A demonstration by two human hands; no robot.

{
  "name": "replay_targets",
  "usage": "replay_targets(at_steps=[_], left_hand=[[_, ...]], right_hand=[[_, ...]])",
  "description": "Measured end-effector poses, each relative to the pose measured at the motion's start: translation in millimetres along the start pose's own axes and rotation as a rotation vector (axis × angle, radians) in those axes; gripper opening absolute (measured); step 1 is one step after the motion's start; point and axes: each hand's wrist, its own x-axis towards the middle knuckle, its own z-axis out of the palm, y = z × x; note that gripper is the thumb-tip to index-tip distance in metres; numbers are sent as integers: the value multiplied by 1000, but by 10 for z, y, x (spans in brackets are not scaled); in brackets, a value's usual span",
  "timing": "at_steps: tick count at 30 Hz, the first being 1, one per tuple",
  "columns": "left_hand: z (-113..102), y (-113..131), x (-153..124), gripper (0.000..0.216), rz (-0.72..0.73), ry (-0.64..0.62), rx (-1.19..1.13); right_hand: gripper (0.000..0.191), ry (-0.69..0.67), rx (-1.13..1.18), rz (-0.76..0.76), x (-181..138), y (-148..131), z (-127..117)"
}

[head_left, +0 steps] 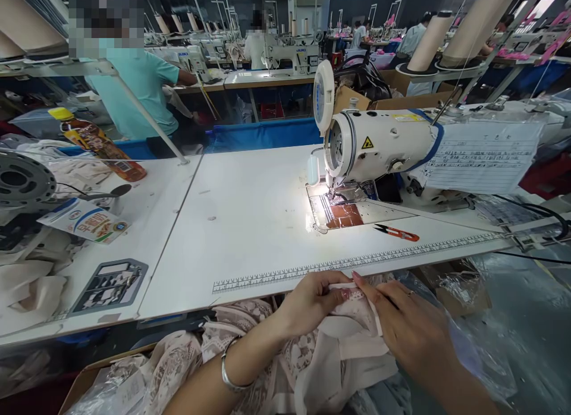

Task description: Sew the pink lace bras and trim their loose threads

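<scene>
A pale pink lace garment (330, 355) hangs between my hands just off the table's front edge. My left hand (312, 302) pinches its upper edge between thumb and fingers, and a bracelet circles that wrist. On the other side, my right hand (401, 320) grips the same edge, fingertips close to the left ones. Part of the fabric is hidden behind the hands. Beyond them stands a white sewing machine (379, 141), its lamp lighting the needle plate (341, 210). Orange thread snips (397, 232) lie on the tabletop right of the plate.
A ruler strip (357, 263) runs along the front of the white table (241, 213). At left lie a drink bottle (102, 144) and a printed packet (84, 219). More lace fabric (173, 361) fills a box below. A co-worker in a teal shirt (134, 94) is across the table.
</scene>
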Motion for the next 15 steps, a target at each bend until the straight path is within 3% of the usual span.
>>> replay_targets(at_steps=[15], left_hand=[[15,14,8,41,-15,17,24]], right_hand=[[72,0,91,22,-44,21,86]])
